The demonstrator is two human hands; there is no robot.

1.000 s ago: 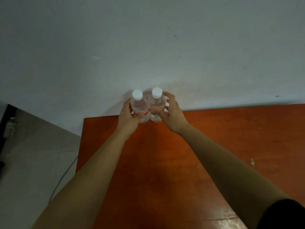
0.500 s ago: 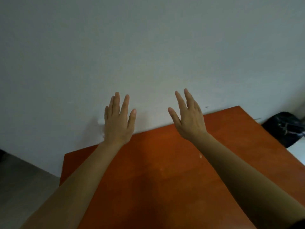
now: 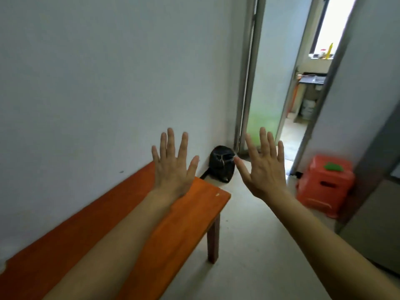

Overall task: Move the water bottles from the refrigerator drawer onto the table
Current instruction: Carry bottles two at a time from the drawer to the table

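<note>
A pale wall (image 3: 86,83) fills the space beyond and to the left of the left hand (image 3: 173,167). A light floor (image 3: 249,234) runs beneath the right hand (image 3: 266,169) and its forearm. The orange table (image 3: 190,213) lies under the left hand and forearm, its long edge against the wall and its near corner ending just below the gap between the two hands. One dark leg (image 3: 213,239) stands under that corner. The stretch of tabletop that shows is bare, and the water bottles are outside this view.

A tall grey unit (image 3: 376,224) stands well to the right of the right forearm; whether it is the refrigerator cannot be told. An open doorway (image 3: 303,105) rises beyond the right hand's fingertips.

Both hands are raised side by side, backs toward the camera, fingers straight and spread wide, holding nothing and apart from each other.

An orange plastic stool (image 3: 324,187) sits on the floor to the right of the right hand, with a small green thing (image 3: 332,166) on top. A black bag (image 3: 221,164) rests in the corner, seen between the two hands.
</note>
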